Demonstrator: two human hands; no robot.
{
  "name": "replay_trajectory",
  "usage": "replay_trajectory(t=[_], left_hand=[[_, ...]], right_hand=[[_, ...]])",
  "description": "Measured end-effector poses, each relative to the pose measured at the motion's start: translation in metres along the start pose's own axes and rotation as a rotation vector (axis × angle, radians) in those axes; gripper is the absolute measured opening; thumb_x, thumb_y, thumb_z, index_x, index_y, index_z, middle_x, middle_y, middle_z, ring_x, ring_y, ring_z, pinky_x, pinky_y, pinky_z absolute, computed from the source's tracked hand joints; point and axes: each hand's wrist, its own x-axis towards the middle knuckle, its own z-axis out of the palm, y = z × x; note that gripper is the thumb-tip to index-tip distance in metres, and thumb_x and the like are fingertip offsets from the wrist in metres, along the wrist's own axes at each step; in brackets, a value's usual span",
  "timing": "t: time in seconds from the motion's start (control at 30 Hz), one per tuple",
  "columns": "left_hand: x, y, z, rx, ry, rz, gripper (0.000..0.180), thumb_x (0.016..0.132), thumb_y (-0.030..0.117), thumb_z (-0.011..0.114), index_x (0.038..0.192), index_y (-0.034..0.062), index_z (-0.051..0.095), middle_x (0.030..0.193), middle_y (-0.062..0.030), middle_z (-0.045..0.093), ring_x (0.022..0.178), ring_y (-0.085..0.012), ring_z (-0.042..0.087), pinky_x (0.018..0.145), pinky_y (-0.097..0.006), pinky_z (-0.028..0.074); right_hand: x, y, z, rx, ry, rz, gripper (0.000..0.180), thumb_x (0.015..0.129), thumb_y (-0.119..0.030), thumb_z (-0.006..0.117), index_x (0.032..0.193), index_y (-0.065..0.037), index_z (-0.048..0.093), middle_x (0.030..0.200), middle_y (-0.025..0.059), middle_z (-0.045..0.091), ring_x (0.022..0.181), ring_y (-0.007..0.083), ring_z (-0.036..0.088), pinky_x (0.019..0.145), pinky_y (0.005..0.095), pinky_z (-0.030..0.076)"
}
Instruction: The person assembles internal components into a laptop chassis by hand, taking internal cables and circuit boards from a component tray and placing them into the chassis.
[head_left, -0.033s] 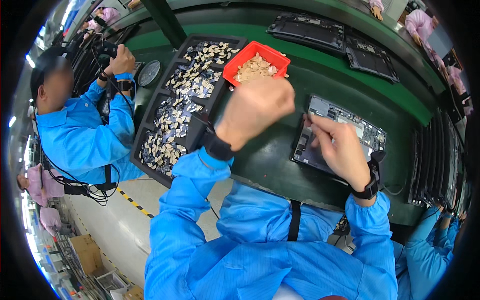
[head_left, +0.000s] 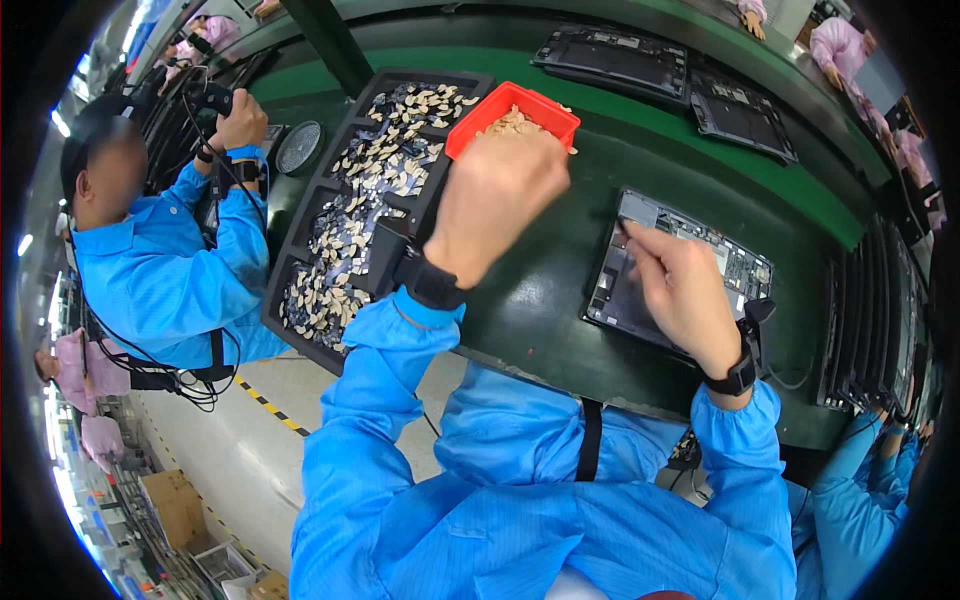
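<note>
Green worktop (head_left: 540, 290) on a factory line: the left hand (head_left: 495, 195), fingers curled downward, reaches into a red bin (head_left: 512, 118) of small tan parts; whether it grips any cannot be told. The right hand (head_left: 685, 290), fingers pinched together, presses its fingertips (head_left: 632, 232) onto an opened tablet (head_left: 680, 270) lying flat just right of centre. Beside the bin sits a black compartment tray (head_left: 360, 200) of loose parts. At left, a co-worker in blue (head_left: 160, 270) works nearby.
</note>
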Motion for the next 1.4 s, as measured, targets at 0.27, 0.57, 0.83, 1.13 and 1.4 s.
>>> replay_trajectory(t=[0.27, 0.57, 0.83, 1.13, 1.4], left_hand=[[0.000, 0.071, 0.022, -0.791, -0.192, -0.568, 0.033, 0.104, 0.025, 0.068, 0.096, -0.0065, 0.075, 0.065, -0.0154, 0.064, 0.059, -0.0065, 0.051, 0.054, -0.033, 0.042], [0.015, 0.127, 0.050, -1.106, -0.603, -0.305, 0.025, 0.105, 0.015, 0.068, 0.092, -0.0061, 0.072, 0.073, -0.0109, 0.066, 0.070, -0.0111, 0.057, 0.067, -0.032, 0.049], [0.037, 0.111, 0.137, -0.383, -0.494, 0.274, 0.061, 0.093, 0.046, 0.073, 0.147, 0.0216, 0.060, 0.154, -0.0211, 0.052, 0.146, -0.0394, 0.046, 0.117, -0.062, 0.033], [-0.008, 0.122, 0.092, -0.360, -0.639, 0.379, 0.049, 0.092, 0.046, 0.074, 0.138, 0.0291, 0.067, 0.132, -0.0151, 0.058, 0.117, -0.0342, 0.060, 0.094, -0.046, 0.051], [-0.006, 0.121, 0.097, -0.384, -0.606, 0.359, 0.041, 0.091, 0.041, 0.075, 0.129, 0.0289, 0.072, 0.131, -0.0119, 0.060, 0.110, -0.0306, 0.061, 0.090, -0.043, 0.054]], right_hand=[[0.003, 0.016, 0.018, -0.542, 0.403, -0.392, 0.043, 0.086, 0.000, 0.065, 0.129, 0.002, 0.069, 0.118, 0.0192, 0.075, 0.111, 0.0354, 0.072, 0.091, 0.0433, 0.056], [-0.078, 0.036, -0.018, 0.978, 0.551, 0.252, 0.020, 0.103, -0.007, 0.070, 0.116, 0.006, 0.076, 0.107, 0.0133, 0.079, 0.097, 0.0147, 0.073, 0.090, 0.0283, 0.057], [-0.152, 0.051, -0.050, 0.705, 0.833, 0.338, 0.027, 0.101, -0.008, 0.073, 0.125, 0.006, 0.074, 0.094, 0.0056, 0.077, 0.089, 0.0089, 0.069, 0.083, 0.0230, 0.052], [-0.167, 0.051, -0.042, 0.386, 0.656, 0.546, 0.015, 0.097, -0.004, 0.075, 0.106, 0.008, 0.075, 0.082, 0.0062, 0.075, 0.075, 0.0078, 0.069, 0.066, 0.0200, 0.050], [-0.133, 0.066, -0.032, 0.179, 0.560, 0.567, 0.017, 0.094, -0.009, 0.076, 0.102, 0.006, 0.077, 0.076, 0.0115, 0.078, 0.071, 0.0105, 0.073, 0.066, 0.0249, 0.053]])
